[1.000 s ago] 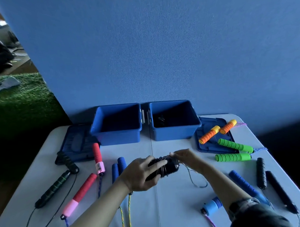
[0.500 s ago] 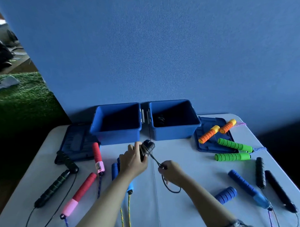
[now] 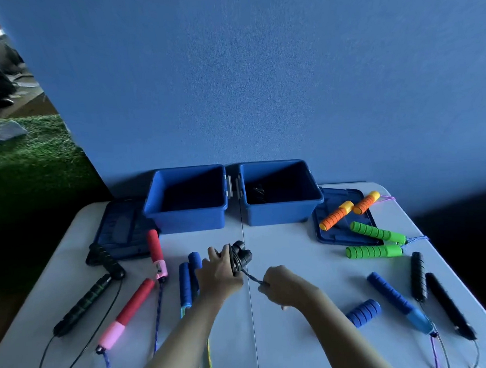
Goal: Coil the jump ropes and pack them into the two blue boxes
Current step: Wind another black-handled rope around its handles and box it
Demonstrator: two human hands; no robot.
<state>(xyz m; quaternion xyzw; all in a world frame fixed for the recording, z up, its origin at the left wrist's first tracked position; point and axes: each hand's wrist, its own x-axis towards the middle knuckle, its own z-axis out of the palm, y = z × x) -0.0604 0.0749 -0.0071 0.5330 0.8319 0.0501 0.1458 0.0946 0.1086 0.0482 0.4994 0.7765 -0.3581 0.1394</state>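
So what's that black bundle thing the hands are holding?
It's a black jump rope: two dark handles side by side with thin black cord wound round them. The left hand grips the bundle, tilted above the white table. The right hand pinches the loose cord end, stretched taut between the hands.

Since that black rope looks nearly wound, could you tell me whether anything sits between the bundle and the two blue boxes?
Nothing visible does. The left hand holds the black rope bundle over bare table, just in front of the left box and right box, both open-topped. The right hand pinches the rope's loose end.
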